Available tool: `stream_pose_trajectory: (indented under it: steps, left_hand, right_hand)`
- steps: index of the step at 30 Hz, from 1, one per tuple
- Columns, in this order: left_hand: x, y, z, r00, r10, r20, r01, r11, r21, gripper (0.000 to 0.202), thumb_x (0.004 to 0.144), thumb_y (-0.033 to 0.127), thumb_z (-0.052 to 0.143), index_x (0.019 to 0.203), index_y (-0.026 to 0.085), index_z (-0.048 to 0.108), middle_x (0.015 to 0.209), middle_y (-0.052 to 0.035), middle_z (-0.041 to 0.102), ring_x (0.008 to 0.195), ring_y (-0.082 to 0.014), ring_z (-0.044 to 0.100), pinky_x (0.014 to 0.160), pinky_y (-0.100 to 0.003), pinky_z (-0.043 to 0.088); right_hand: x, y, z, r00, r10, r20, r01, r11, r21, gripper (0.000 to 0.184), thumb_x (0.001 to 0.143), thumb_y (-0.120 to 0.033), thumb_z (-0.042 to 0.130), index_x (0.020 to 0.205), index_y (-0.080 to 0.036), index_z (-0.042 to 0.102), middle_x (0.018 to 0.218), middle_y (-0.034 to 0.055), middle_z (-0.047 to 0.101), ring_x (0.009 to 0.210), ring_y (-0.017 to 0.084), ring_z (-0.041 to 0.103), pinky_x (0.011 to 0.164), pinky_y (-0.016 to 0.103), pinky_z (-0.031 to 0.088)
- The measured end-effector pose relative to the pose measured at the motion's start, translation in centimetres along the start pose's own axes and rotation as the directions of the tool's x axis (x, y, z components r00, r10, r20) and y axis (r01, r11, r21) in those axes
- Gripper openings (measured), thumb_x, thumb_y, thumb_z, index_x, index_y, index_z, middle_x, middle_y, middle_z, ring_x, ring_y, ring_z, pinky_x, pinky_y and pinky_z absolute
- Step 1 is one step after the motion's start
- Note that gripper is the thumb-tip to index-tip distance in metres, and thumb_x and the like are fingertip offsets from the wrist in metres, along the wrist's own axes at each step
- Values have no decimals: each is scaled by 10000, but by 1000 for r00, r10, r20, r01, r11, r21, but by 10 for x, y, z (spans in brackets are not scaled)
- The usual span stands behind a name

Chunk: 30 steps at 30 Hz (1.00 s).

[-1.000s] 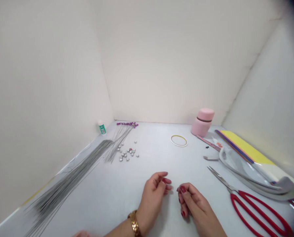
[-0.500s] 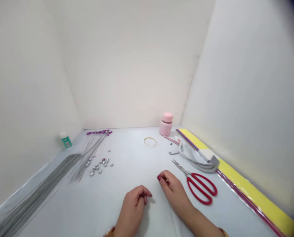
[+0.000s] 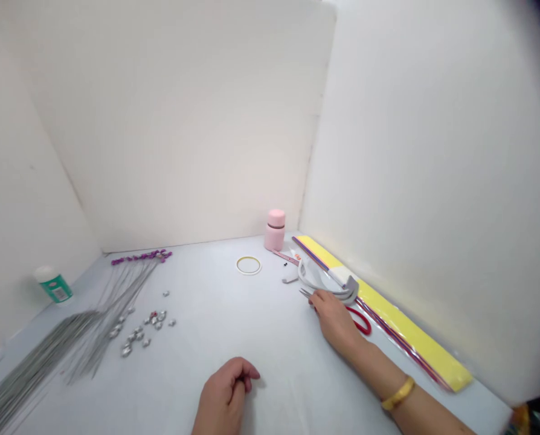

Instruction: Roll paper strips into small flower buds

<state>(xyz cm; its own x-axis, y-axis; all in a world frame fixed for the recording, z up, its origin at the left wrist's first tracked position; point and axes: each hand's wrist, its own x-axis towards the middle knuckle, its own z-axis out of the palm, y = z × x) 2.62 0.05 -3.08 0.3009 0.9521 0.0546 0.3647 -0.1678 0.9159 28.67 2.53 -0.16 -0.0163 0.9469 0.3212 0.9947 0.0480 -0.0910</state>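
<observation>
My right hand lies over the middle of a pair of red-handled scissors, its fingers closed around them near the pivot. The blade tips stick out beyond the fingers to the left; one red handle loop shows behind the hand, and the rest is covered. My left hand rests on the table at the bottom centre with nothing in it, its fingers loosely bent and the index finger apart. Just beyond the right hand is a bundle of grey-white strips, with a short grey piece beside it.
Silver star-like pieces and thin grey wires lie left, some wires purple-tipped. A green-and-white bottle stands at the left wall. Farther back are a tape ring and pink flask; yellow sheets line the right wall.
My right hand has moved forward and right from the table onto the scissors, which have shifted slightly. My left hand stays in about the same place. The view has turned to the right.
</observation>
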Motion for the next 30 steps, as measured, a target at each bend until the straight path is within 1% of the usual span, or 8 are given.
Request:
stream_pose_trajectory:
  steps: [5,7,10,14,18,21,26,30]
  left_hand:
    - [0,3,-2,1000,-17,0,17,999,-36,296,619,20,358,651,181,605,568,15,544,575,-155,500,583,-219,365]
    - [-1,9,-5,999,-12,38,14,998,-65,316,609,8,367,666,174,629,580,7,563,595,-155,517,601,-218,379]
    - [-2,17,-8,999,-6,36,8,998,-59,378,590,-18,343,691,161,659,603,-7,593,615,-153,539,624,-223,394]
    - [0,16,-6,999,-27,32,28,999,-38,433,560,-34,339,706,166,695,618,-6,620,613,-144,547,632,-215,405]
    - [5,7,2,998,-41,41,42,999,-16,451,539,-54,357,697,170,716,574,4,626,584,-137,548,632,-201,415]
    - [9,1,7,993,-92,69,91,996,17,445,568,-49,358,700,160,728,562,-5,642,568,-140,553,604,-199,417]
    - [12,-1,10,984,-149,97,145,988,49,447,597,-39,361,722,177,733,570,2,664,533,-135,551,567,-194,421]
    - [12,3,7,974,-201,104,191,977,97,443,602,-41,364,725,173,732,604,-8,682,574,-145,579,587,-205,429]
  right_hand:
    - [32,-18,-1,999,-50,8,50,996,-78,164,775,-69,450,847,-163,563,883,87,586,839,208,531,709,280,381]
    - [45,-25,5,997,-81,4,81,993,-89,151,779,-101,468,877,-163,564,883,86,592,840,213,539,713,285,388]
    - [59,-26,18,994,-100,-36,95,989,-113,158,779,-110,455,889,-135,565,923,125,583,866,248,535,730,326,398]
    - [63,-12,39,987,-101,-128,81,985,-149,265,801,-122,399,1030,-104,532,1107,187,520,1023,316,470,813,414,374]
    - [62,8,62,976,-152,-154,120,973,-198,295,808,-142,382,1062,-140,531,1115,150,561,1049,303,482,800,415,389]
    - [64,17,74,971,-191,-144,153,959,-240,292,820,-150,354,1026,-146,561,1081,128,606,1036,287,503,796,415,390]
    - [66,21,74,967,-201,-157,168,964,-205,257,801,-184,371,933,-157,589,1016,123,633,957,277,553,782,402,404]
    - [62,28,64,974,-114,-196,82,983,-164,285,763,-207,391,999,-145,538,1019,149,612,881,288,581,748,396,424]
